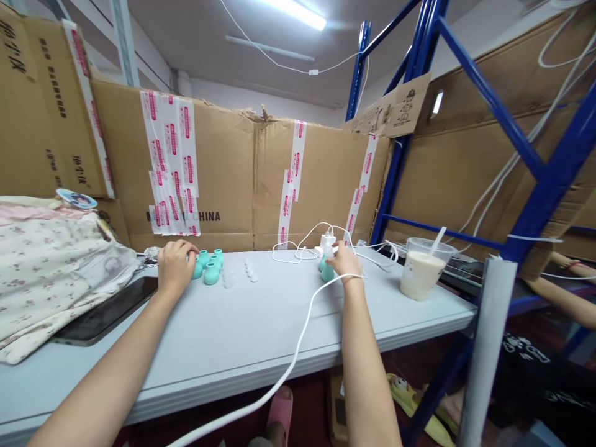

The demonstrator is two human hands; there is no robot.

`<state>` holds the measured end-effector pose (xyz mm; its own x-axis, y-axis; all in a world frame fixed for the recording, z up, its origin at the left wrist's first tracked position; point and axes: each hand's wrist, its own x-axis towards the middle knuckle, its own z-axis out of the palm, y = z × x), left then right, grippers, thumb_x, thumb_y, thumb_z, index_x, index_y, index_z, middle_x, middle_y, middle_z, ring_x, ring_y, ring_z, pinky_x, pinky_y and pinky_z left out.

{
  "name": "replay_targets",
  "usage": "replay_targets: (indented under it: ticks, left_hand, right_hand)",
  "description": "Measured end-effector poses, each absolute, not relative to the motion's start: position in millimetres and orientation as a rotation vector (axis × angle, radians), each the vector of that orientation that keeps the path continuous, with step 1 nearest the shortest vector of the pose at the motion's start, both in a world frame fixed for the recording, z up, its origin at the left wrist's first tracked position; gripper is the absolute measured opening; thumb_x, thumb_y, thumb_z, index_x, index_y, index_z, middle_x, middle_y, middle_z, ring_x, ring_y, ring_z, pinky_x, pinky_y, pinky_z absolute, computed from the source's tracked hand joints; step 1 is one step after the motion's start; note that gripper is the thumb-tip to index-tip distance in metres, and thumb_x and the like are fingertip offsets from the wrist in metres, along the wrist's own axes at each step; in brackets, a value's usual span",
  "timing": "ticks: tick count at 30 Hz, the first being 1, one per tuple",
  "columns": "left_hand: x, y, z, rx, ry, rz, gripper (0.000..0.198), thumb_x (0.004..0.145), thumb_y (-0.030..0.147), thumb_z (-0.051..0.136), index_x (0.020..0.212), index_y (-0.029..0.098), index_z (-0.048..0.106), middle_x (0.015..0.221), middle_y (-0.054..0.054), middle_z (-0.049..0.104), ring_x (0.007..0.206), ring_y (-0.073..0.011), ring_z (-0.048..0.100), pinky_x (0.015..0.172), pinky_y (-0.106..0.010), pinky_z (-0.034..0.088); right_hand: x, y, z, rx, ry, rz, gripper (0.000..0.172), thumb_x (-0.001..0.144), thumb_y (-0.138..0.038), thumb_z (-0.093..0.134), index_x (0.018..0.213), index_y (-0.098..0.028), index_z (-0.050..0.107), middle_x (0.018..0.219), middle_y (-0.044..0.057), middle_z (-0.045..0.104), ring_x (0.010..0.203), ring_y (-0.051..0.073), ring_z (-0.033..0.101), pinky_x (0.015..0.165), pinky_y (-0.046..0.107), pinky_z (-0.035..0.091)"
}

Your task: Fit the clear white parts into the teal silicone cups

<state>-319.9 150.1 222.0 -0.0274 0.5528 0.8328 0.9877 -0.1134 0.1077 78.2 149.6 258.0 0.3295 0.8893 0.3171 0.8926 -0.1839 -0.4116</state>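
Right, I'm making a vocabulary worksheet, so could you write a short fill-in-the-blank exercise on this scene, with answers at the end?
1. The larger group of green bulbs is beside the person's ____ hand.
2. A white ____ sticks out of the plastic cup.
3. The black English print on the cardboard ends in the word ____.

Missing words: left; straw; CHINA.

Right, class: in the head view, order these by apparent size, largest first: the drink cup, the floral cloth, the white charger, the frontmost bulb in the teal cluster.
1. Floral cloth
2. Drink cup
3. Frontmost teal bulb and white charger: too alike to rank
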Motion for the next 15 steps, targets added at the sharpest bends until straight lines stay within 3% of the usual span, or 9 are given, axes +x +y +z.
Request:
replay_targets:
  ticks: [4,7,10,12,15]
  left_hand:
    - [-321.3,150.6,221.5,-1.710,-1.631,-1.027,0.027,0.084,0.024,0.034,0.074,0.018,0.059,0.088,-0.005,0.059,0.090,-0.0208,0.047,0.083,-0.034,0.028]
    - [-321.9,150.8,221.1,-1.703,-1.635,-1.026,0.028,0.084,0.024,0.034,0.074,0.018,0.060,0.088,-0.005,0.059,0.090,-0.0211,0.046,0.082,-0.034,0.028]
    - [-322.2,150.7,221.0,-1.706,-1.639,-1.030,0.029,0.084,0.024,0.034,0.075,0.017,0.060,0.088,-0.006,0.060,0.090,-0.0216,0.046,0.081,-0.034,0.028]
    - [-322.6,150.7,221.2,-1.710,-1.637,-1.031,0.030,0.084,0.025,0.033,0.075,0.017,0.060,0.088,-0.005,0.060,0.089,-0.0213,0.046,0.081,-0.034,0.029]
    - [-324.6,152.1,221.7,-1.710,-1.647,-1.029,0.030,0.084,0.025,0.033,0.075,0.018,0.061,0.088,-0.004,0.060,0.089,-0.0205,0.046,0.080,-0.033,0.029]
  right_hand:
    - [72.5,149.7,257.2,-2.001,-1.517,-0.063,0.051,0.073,-0.041,0.062,0.116,-0.018,0.046,0.113,0.012,0.056,0.106,0.027,0.051,0.082,0.035,0.038]
    - [66.5,153.6,258.9,-1.856,-1.353,-0.140,0.050,0.082,-0.053,0.046,0.118,-0.019,0.047,0.118,0.012,0.053,0.111,0.027,0.046,0.087,0.039,0.036]
    - [72.2,169.8,267.2,-1.728,-1.236,-0.104,0.039,0.089,-0.046,0.033,0.113,-0.021,0.051,0.119,0.008,0.053,0.112,0.025,0.045,0.090,0.038,0.034]
    - [85.1,187.6,276.3,-1.741,-1.326,0.110,0.034,0.088,-0.036,0.035,0.111,-0.019,0.054,0.116,0.009,0.055,0.110,0.023,0.047,0.090,0.035,0.034]
    - [108.7,214.7,288.1,-1.779,-1.482,0.371,0.017,0.077,-0.024,0.054,0.082,-0.011,0.062,0.084,0.011,0.063,0.081,0.019,0.059,0.075,0.030,0.042]
